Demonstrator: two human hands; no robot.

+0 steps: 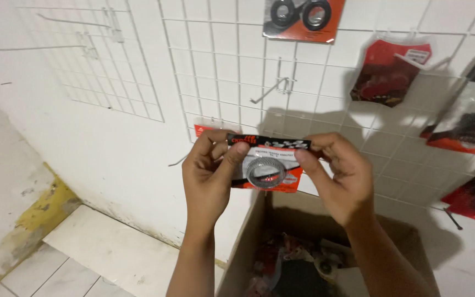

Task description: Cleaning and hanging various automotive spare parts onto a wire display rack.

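Note:
I hold a small flat packet [273,165] up in front of a white wire grid panel [221,60]. The packet has a black top strip, a red card back and a clear front, with a grey metal ring [265,172] inside. My left hand [211,173] pinches its left edge between thumb and fingers. On the right, my right hand [339,176] grips the top corner. A bare metal hook [273,89] juts from the grid just above the packet.
More red-and-black packets hang on the grid: one at the top [303,19], several at the right [388,71]. An open cardboard box [248,242] with similar packets stands below my hands. A second wire panel [100,60] hangs at the left. Tiled floor [83,258] lies bottom left.

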